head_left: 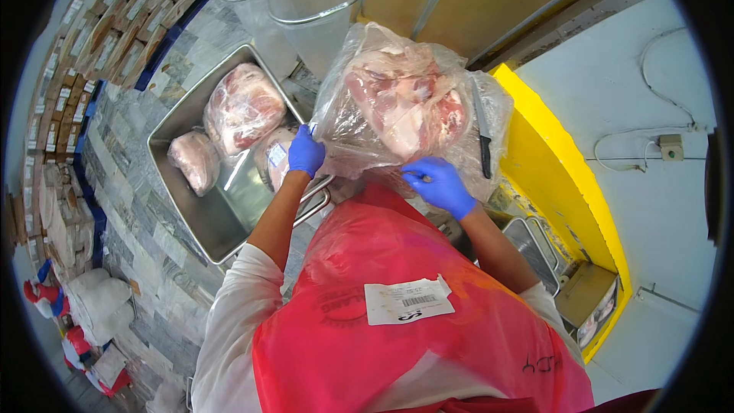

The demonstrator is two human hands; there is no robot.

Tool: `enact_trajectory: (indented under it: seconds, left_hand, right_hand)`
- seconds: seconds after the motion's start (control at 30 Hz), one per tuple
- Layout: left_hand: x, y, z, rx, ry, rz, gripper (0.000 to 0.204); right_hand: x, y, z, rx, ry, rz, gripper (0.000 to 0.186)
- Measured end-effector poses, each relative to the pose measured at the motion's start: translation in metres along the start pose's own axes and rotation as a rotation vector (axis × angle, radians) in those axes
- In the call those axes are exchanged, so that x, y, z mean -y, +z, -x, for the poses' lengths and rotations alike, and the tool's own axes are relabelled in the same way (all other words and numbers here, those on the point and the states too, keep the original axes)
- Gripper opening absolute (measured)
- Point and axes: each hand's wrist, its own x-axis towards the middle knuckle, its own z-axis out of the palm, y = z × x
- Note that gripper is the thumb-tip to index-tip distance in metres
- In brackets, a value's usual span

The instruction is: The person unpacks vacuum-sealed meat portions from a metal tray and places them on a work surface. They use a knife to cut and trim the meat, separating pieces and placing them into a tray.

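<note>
My blue-gloved left hand [306, 151] is closed on clear plastic wrapping [348, 151] between the steel tub [180, 191] and a large raw meat piece [401, 99]. My blue-gloved right hand [432, 183] is just below that meat, at the wrapping's lower edge, fingers loosely bent and apart, with nothing visible in them. A black-handled knife [484, 154] lies on plastic to the meat's right. Inside the tub are wrapped meat pieces [243, 103], one bearing a label, partly hidden by my left hand.
Clear containers with metal rims [313, 27] stand behind. A yellow ledge [566, 183] borders the right, with metal trays [527, 241] below it. Stacked boxes [115, 15] line the left above tiled floor [130, 153]; white sacks [99, 306] sit lower left.
</note>
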Motion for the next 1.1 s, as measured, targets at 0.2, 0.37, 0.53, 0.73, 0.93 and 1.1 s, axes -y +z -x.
enact_trajectory:
  seconds: [0.2, 0.37, 0.53, 0.73, 0.93, 1.1]
  left_hand:
    - [-0.008, -0.024, 0.027, 0.071, 0.336, -0.084, 0.034]
    - [-0.048, -0.085, 0.064, 0.402, -0.142, 0.492, 0.039]
    - [-0.008, -0.101, 0.083, 0.282, 0.12, 0.649, 0.073]
    - [0.039, -0.043, 0.072, 0.371, -0.177, 0.656, 0.095]
    - [-0.058, -0.013, 0.029, 0.846, -0.178, 1.357, 0.048]
    - [-0.076, 0.02, 0.004, 0.945, -0.436, 1.364, 0.04]
  right_hand:
    - [0.085, 0.082, -0.075, 0.129, -0.369, 0.217, 0.088]
    - [0.045, 0.145, -0.092, -0.065, -0.347, 0.032, 0.082]
    - [0.014, 0.165, -0.098, -0.234, 0.131, -0.4, 0.047]
    - [-0.006, 0.13, -0.114, -0.119, 0.605, -1.663, 0.029]
    - [-0.007, 0.115, -0.109, 0.007, 0.647, -1.566, 0.021]
    - [-0.033, 0.104, -0.102, 0.052, 0.705, -1.075, 0.025]
